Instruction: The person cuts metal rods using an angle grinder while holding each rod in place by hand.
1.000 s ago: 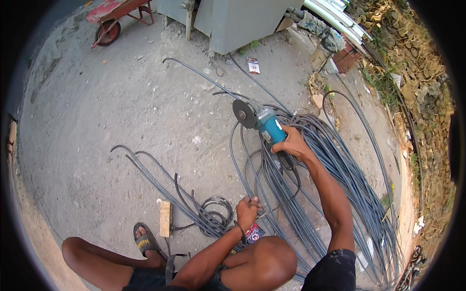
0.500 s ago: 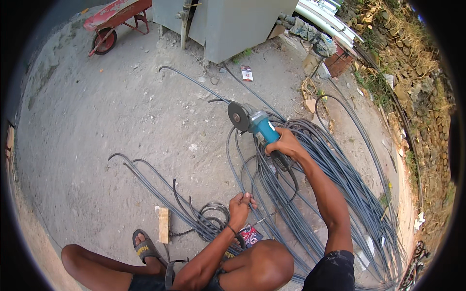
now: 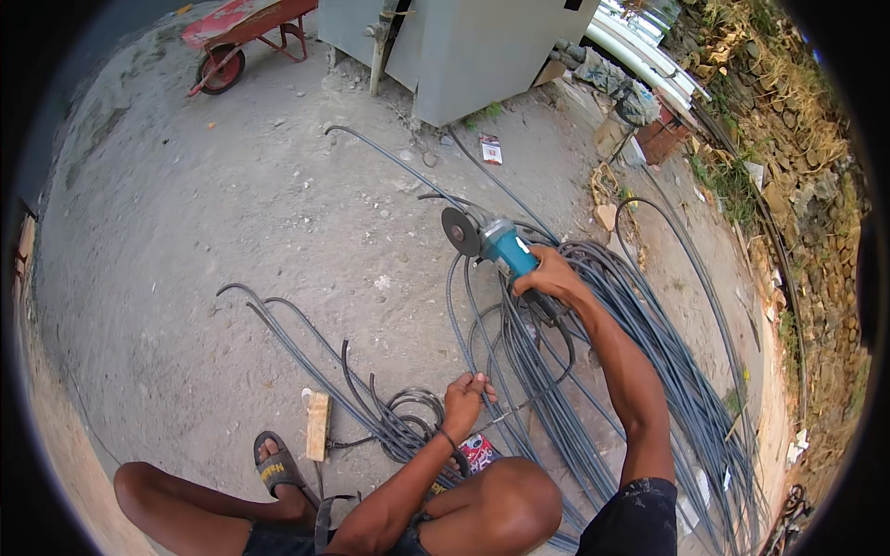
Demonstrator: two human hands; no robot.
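Observation:
My right hand point(image 3: 551, 278) is wrapped round the blue-and-black body of an angle grinder point(image 3: 510, 250). Its dark cutting disc point(image 3: 461, 232) faces left, over the rods near the far end of the pile. My left hand point(image 3: 471, 404) is closed on one of the thin steel rods point(image 3: 458, 320) beside my bent knee; the fingers partly hide the grip. A big bundle of grey rebar point(image 3: 640, 347) runs from beneath the grinder toward the lower right. The grinder's black cable point(image 3: 567, 366) hangs down and loops over the rods.
More bent rods point(image 3: 287, 334) lie on the left, joining a small coil point(image 3: 415, 408). A wooden block point(image 3: 317, 426) rests near my sandalled foot point(image 3: 273, 463). Farther off are a grey metal cabinet point(image 3: 491, 60), a red wheelbarrow point(image 3: 243, 32) and a small carton point(image 3: 490, 148). Rubble lines the right side.
The view has shifted a little, so the ground things sit farther right. The grinder and its disc have turned slightly. Both hands keep their grips.

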